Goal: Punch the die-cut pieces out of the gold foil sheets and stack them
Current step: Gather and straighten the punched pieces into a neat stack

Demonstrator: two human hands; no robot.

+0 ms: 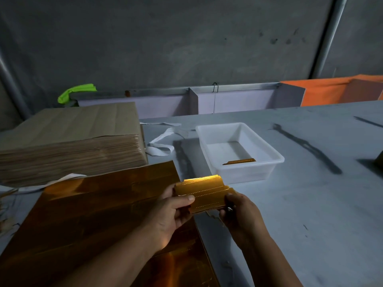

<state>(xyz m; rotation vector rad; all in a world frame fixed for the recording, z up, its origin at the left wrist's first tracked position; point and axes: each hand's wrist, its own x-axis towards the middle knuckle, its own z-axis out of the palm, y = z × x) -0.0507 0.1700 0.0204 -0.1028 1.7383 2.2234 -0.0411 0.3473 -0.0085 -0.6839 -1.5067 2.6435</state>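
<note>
A small bundle of gold die-cut pieces point(207, 194) with dotted perforation lines is held above the table between both hands. My left hand point(173, 212) grips its left edge, thumb on top. Gripping its right edge is my right hand point(240, 214), fingers curled round it. Under my left forearm lies a large gold foil sheet point(99, 214), flat on the table. A white plastic tray point(267, 150) beyond the hands holds one thin gold strip point(240, 161).
A thick stack of brown paper sheets point(70, 141) sits at the left. White fabric strips point(161, 141) lie between it and the tray. A low partition wall point(228, 100) borders the grey table point(310, 204) at the back, with orange material point(331, 90) far right.
</note>
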